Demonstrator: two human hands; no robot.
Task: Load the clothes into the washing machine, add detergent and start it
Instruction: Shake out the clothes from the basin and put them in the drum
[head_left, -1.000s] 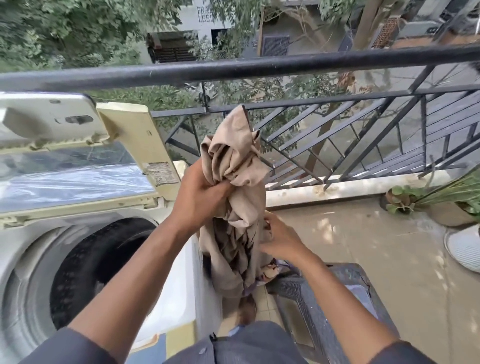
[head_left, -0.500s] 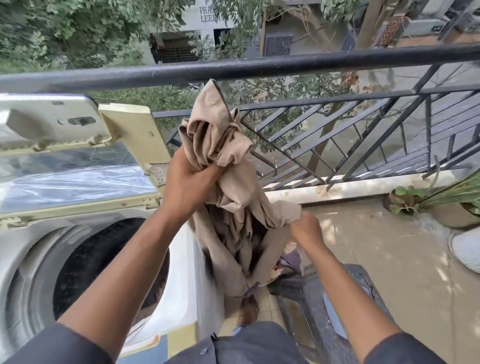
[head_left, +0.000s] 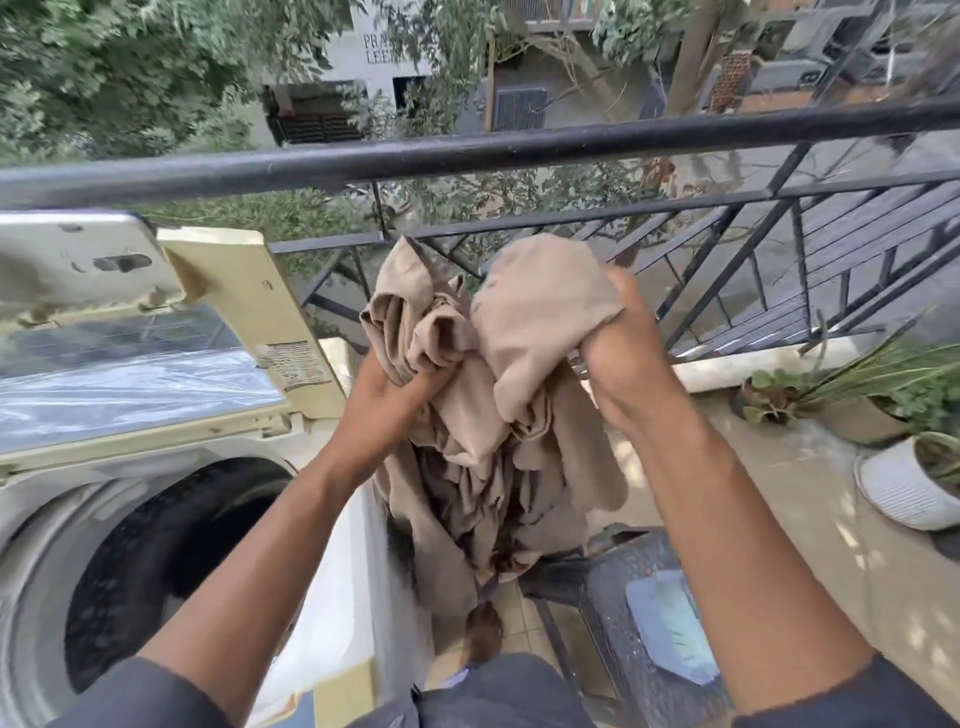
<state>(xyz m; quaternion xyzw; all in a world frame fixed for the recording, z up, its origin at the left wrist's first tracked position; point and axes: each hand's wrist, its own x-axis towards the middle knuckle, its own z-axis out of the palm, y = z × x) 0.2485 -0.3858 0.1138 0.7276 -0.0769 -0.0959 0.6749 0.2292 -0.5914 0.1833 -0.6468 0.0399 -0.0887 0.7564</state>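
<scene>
Beige garment (head_left: 498, 415): bunched, held mid-air at frame centre, right of the washing machine (head_left: 322, 597) and above the gap between machine and dark basket (head_left: 623, 623). Not over the drum yet.

Left hand (head_left: 395, 384) is clenched round a wad of folds at the garment's upper left. Right hand (head_left: 618, 358) grips another handful at upper right, fabric draped over its fingers. Rest of the cloth hangs below both hands, lower end near the machine's side wall and the basket rim; can't tell if it touches either.

Machine status: lid (head_left: 140, 374) is up, hinged back at left of frame. Drum opening (head_left: 171, 561) at lower left is dark; the part I can see shows no clothes, but the left arm covers some of it, so load count unknown.

Progress, my read: early. Lid open = done. Loading in progress, this piece is lifted but not dropped in. Basket shows a bluish item (head_left: 670, 623) on its right side, possibly more to load or a liner, can't tell.

Left: swing garment left over the drum, release, repeat for whatever remains, add detergent (none visible in frame), close lid, start. Control panel not identifiable from here.

Balcony railing (head_left: 467, 156) and potted plants (head_left: 904, 447) at right aren't involved.
</scene>
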